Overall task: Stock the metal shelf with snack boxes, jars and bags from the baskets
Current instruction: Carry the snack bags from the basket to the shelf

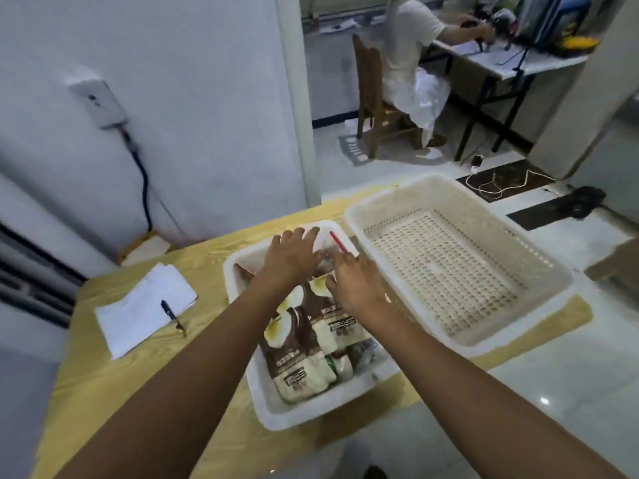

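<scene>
A white plastic basket [304,411] on the yellow table holds several brown-and-cream snack bags [297,354]. At its far end lies a clear bag with a red strip [332,242]. My left hand [290,257] rests on that far end with fingers spread over the clear bag. My right hand [356,281] reaches in beside it, fingers curled down onto the top edge of a snack bag. Whether either hand has a firm hold is unclear. The metal shelf is out of view.
A second white basket [456,271], perforated and holding nothing, sits to the right on the table [103,392]. Papers [141,309] with a pen [171,314] lie at left. A person sits on a chair [377,108] at a desk beyond.
</scene>
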